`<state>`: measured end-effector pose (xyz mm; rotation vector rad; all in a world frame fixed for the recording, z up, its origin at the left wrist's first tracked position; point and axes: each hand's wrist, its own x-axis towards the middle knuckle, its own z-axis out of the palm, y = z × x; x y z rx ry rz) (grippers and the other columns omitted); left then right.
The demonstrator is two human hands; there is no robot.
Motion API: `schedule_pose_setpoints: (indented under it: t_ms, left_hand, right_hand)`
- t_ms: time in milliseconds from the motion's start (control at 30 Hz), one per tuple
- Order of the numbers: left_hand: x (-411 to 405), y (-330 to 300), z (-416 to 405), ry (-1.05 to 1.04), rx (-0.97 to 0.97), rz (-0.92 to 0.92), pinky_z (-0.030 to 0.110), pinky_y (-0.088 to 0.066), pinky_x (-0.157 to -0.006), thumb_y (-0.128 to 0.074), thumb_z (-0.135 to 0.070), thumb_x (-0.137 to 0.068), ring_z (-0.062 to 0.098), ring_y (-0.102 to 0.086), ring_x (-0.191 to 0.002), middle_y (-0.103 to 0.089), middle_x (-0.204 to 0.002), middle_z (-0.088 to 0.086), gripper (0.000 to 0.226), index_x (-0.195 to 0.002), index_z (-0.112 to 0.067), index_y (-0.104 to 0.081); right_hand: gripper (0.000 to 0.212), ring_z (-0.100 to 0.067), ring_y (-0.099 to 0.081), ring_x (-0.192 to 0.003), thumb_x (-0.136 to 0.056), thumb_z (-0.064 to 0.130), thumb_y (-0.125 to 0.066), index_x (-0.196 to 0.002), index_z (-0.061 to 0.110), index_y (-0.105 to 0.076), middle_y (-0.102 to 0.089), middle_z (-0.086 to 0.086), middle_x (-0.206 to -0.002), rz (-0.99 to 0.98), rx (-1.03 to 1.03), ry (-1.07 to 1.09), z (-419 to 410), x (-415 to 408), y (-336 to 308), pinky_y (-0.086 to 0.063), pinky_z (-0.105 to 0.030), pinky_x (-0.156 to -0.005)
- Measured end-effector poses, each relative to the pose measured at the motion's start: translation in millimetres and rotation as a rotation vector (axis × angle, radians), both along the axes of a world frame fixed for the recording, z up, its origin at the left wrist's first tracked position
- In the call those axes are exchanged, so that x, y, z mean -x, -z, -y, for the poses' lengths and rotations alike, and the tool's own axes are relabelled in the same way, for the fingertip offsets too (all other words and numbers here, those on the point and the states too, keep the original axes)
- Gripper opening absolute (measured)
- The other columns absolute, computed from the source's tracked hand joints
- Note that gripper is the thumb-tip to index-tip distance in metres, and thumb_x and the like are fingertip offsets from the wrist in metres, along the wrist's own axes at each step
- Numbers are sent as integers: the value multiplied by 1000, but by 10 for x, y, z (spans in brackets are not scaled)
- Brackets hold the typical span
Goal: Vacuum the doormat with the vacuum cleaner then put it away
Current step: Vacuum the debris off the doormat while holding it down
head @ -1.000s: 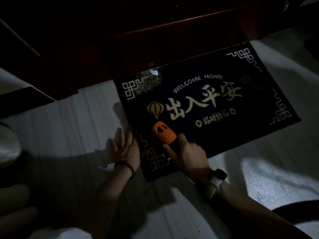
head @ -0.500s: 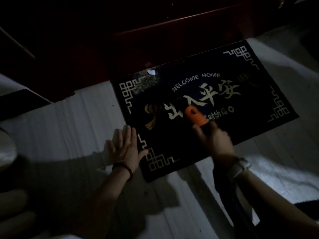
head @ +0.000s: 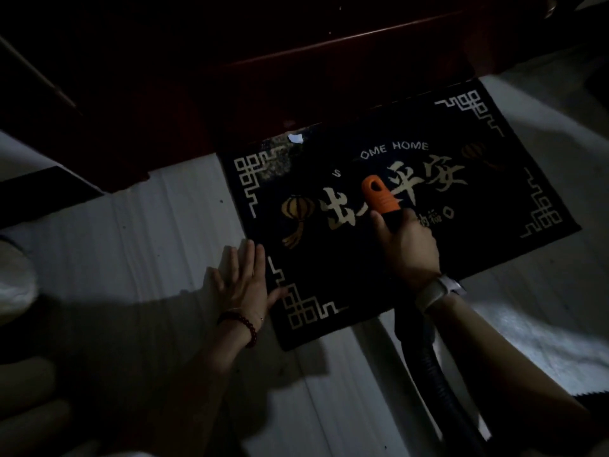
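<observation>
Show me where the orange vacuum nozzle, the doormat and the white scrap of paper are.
orange vacuum nozzle (head: pixel 379 197), head view, middle of its orange tip.
doormat (head: pixel 346 275), head view, bare dark pile near the front edge.
white scrap of paper (head: pixel 295 138), head view, its centre.

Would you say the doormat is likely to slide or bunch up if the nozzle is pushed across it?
Probably: the doormat looks thin and flat on smooth floor, so it may slide. The left hand lies flat at its edge, likely pinning it. The right hand grips the nozzle.
</observation>
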<state>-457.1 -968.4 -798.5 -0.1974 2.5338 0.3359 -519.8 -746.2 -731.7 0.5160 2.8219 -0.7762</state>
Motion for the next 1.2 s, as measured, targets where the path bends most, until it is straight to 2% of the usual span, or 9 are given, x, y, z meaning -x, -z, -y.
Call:
schedule_pose_setpoints:
  t_ms: [133, 267, 433, 600, 733, 833, 933, 1067, 1200]
  left_hand:
    - [-1, 34, 14, 14, 21, -6, 60, 4, -114, -40, -59, -88, 27, 22, -142, 23, -155, -1, 89, -147, -20, 14]
    - [-13, 39, 39, 14, -15, -17, 60, 5, -113, -38, -60, -88, 27, 23, -142, 23, -155, -1, 88, -147, -20, 14]
    - [5, 3, 35, 33, -8, -6, 59, 4, -114, -40, -59, -88, 26, 22, -142, 21, -156, 0, 89, -148, -18, 13]
    - [-27, 5, 37, 47, -23, 8, 58, 4, -113, -41, -58, -89, 25, 23, -142, 23, -155, 2, 90, -147, -17, 14]
    - [-160, 4, 20, 44, -66, -10, 57, 8, -113, -41, -55, -90, 24, 25, -141, 26, -154, 2, 88, -147, -17, 15]
    - [-204, 29, 27, 35, -70, -9, 56, 9, -113, -43, -54, -90, 23, 25, -141, 24, -154, 2, 88, -147, -19, 14]
    - [-210, 44, 52, 62, -55, -17, 56, 8, -112, -44, -57, -88, 23, 22, -142, 22, -155, 2, 90, -148, -19, 12]
    - [-311, 38, 61, 87, -24, -44, 54, 8, -113, -41, -59, -88, 15, 30, -135, 21, -155, 1, 89, -147, -20, 13]
    - [-364, 80, 72, 80, -51, -42, 55, 9, -113, -28, -73, -78, 16, 30, -135, 25, -153, 0, 96, -147, -20, 13]
  right_hand:
    - [52, -26, -56, -74, -89, 54, -46, -112, 8, -48, -60, -10, -91, 14, 72, -18, 97, 56, -2, -44, -31, -62]
    - [45, -9, -48, -57, -90, 50, -46, -109, 9, -51, -50, 5, -71, 30, 192, -38, 79, 318, -5, -34, -23, -47]
    - [46, -15, -51, -60, -91, 48, -46, -102, 4, -53, -54, -3, -75, 26, 283, -42, 149, 489, 51, -35, -23, -48]
    - [51, -29, -59, -79, -90, 50, -46, -110, 4, -52, -60, -13, -91, 33, 301, -14, 173, 356, 116, -43, -31, -65]
    - [42, -19, -59, -66, -91, 47, -47, -108, 9, -52, -59, -2, -78, 31, 285, -57, 38, 170, 97, -41, -25, -55]
    - [44, -15, -55, -59, -90, 46, -48, -103, 4, -54, -59, -4, -74, 34, 265, -43, -94, 121, 53, -37, -24, -48]
    - [44, -20, -55, -62, -91, 46, -48, -101, 4, -53, -53, 0, -69, 11, 271, -9, -74, 238, -9, -43, -27, -55]
    - [46, -24, -58, -76, -90, 48, -48, -109, 7, -53, -56, -6, -84, 8, 261, 2, 83, 264, -2, -47, -34, -66]
    - [40, -20, -58, -60, -90, 46, -49, -103, 8, -52, -58, -3, -74, 25, 328, -8, 10, 161, -7, -46, -27, -49]
